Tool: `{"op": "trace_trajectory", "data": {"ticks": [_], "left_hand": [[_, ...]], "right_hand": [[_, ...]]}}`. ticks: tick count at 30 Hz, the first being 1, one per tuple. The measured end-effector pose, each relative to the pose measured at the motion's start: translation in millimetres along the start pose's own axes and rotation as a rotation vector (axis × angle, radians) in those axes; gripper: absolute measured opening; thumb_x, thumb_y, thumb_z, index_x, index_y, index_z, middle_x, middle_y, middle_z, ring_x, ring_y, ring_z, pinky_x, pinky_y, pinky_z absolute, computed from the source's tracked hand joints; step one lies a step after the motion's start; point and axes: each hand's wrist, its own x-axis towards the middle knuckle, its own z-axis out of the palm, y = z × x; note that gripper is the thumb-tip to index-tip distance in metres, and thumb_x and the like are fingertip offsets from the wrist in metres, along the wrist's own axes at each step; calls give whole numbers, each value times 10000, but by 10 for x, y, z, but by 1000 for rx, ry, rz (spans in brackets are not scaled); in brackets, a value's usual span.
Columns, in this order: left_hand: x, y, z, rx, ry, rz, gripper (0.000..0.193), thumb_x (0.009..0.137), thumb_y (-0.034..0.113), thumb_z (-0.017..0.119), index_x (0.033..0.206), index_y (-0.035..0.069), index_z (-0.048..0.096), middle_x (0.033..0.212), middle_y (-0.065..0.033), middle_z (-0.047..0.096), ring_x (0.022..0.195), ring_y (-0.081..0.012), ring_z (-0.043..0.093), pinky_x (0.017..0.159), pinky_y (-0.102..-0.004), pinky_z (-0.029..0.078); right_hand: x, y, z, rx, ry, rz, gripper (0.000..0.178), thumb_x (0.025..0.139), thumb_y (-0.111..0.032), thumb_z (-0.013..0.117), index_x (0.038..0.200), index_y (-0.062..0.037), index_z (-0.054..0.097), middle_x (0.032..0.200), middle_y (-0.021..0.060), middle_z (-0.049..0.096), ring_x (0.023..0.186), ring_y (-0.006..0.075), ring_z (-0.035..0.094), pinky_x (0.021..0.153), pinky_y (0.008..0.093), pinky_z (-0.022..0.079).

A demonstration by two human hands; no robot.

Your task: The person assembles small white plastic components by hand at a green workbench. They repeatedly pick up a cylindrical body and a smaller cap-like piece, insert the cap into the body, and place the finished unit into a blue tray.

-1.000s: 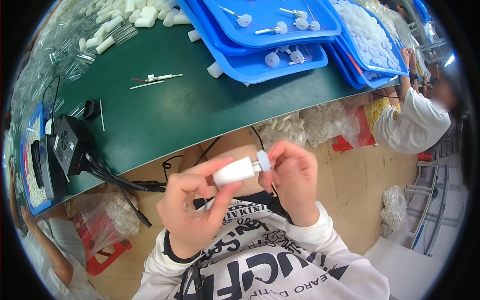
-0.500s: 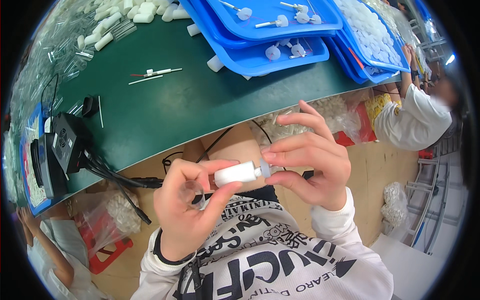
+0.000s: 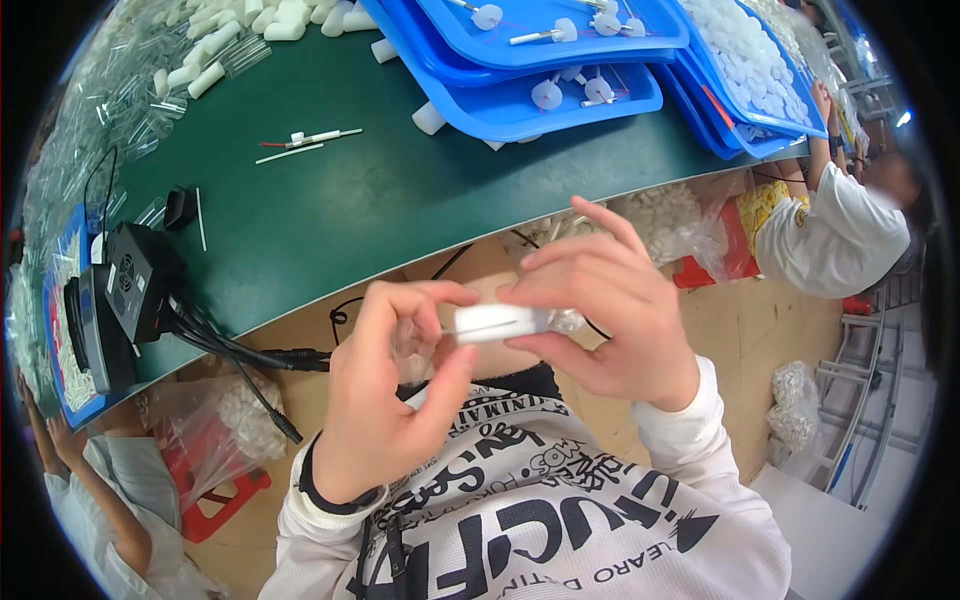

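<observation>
I see both hands, left hand (image 3: pixel 385 400) and right hand (image 3: pixel 610 300), fingers clamped on a white tube (image 3: pixel 497 322), just below the green worktop (image 3: pixel 380 190).

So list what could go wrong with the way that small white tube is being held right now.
The white tube is pinched only by fingertips of the left hand and right hand, off the green table and above the lap, so a slip would likely send it to the floor. Its clear end piece looks small and could pop off. The right hand's fingers hide part of it, so misalignment may go unnoticed.
</observation>
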Motion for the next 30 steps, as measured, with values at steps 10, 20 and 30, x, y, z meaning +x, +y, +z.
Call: {"op": "trace_trajectory", "data": {"ticks": [10,20,30], "left_hand": [[-56,66,-45,142,-81,-138,362,792,-6,609,1143,-4,523,803,-82,531,677,-156,538,609,-260,446],[-47,66,-48,210,-102,-64,383,778,5,621,1151,7,533,722,-80,477,633,-173,497,558,-278,406],[-34,85,-66,295,-150,-9,383,762,27,639,1131,3,541,751,-107,515,623,-222,515,574,-311,421]], "right_hand": [[34,27,-28,214,31,68,261,669,-77,706,924,-33,672,806,68,663,724,213,612,843,426,449],[96,-9,-103,131,-21,-47,249,637,-51,713,884,-35,687,744,52,619,654,197,575,653,306,470],[166,41,-100,241,-38,-92,254,660,-58,701,913,-42,681,771,68,620,691,208,580,628,301,455]]}}
